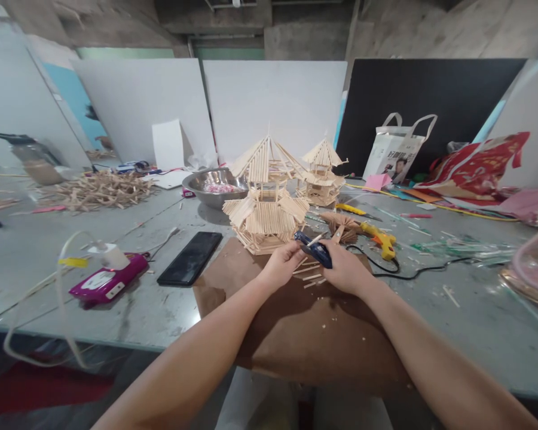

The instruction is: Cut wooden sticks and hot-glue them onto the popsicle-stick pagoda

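Observation:
My right hand (343,266) is closed round a dark blue hand tool (319,253), which looks like a pair of pliers. A short pale wooden stick (314,240) shows against the tool. Fingers pinched, my left hand (284,263) meets the tool's left side and seems to hold the stick's near end; its fingertips are partly hidden. Just beyond both hands stands a small pavilion of wooden sticks (269,218) with a pointed roof. Several loose cut sticks (311,278) lie below the hands on a brown board (291,322).
A second stick pavilion (321,173) stands behind. To the right lie a yellow glue gun (381,239) with a black cord and a yellow knife (352,209). Leftward are a phone (190,258), a purple power strip (110,279), a metal bowl (215,186) and a stick pile (103,190).

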`<state>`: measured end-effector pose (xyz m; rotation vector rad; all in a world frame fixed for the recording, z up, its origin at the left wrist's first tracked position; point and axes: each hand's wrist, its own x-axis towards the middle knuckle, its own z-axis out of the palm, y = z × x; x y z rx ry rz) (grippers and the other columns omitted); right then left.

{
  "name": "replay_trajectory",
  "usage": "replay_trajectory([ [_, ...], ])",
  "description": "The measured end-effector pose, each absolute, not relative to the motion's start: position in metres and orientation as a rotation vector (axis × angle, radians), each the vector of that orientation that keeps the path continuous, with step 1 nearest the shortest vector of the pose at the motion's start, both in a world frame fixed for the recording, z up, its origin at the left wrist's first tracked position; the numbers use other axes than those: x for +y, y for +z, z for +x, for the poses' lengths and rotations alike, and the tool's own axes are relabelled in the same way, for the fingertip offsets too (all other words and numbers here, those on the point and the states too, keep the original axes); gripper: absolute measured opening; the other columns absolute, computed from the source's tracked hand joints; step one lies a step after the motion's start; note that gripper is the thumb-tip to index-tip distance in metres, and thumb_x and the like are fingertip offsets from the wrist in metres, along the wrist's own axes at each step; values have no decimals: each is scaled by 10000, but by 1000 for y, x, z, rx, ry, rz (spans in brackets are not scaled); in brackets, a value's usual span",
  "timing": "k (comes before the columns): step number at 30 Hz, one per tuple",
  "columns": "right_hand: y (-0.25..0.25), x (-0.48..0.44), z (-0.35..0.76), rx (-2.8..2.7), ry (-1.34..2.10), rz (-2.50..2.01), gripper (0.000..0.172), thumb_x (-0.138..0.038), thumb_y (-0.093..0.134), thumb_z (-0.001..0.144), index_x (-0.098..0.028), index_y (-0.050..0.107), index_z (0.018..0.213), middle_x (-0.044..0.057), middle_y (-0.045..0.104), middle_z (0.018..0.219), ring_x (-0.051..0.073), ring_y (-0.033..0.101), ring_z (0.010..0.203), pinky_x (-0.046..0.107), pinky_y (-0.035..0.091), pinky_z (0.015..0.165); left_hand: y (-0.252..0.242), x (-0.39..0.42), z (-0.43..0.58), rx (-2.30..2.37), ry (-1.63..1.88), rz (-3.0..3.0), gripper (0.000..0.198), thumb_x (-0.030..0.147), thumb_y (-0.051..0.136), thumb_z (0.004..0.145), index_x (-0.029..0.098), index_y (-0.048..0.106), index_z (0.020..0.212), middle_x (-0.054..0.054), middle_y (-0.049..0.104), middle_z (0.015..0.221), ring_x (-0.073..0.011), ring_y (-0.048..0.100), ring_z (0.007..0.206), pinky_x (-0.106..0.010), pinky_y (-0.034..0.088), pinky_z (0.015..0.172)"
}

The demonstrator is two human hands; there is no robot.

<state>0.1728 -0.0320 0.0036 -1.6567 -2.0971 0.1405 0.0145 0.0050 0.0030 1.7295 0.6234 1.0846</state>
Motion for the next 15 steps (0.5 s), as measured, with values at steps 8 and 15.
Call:
replay_trajectory([
  [8, 1, -29, 177, -2148, 108, -1463, 515, -100, 430, 597, -83, 409, 1111, 142, 539, 1000, 223, 477, 928, 321, 361, 770, -4, 5, 13, 670, 1000, 1715, 309, 433, 461, 728, 136, 546, 727, 70, 309, 444, -49, 280, 417, -172, 265, 441],
  [15, 1, -31, 176, -2176, 130, -1419, 502, -87, 416, 566, -103, 429, 1068, 143, 520, 1051, 230, 458, 955, 345, 343, 804, -2, 6, 8, 821, 1092, 2163, 194, 279, 399, 774, 152, 542, 741, -3, 506, 650, -100, 450, 630, -207, 347, 635],
])
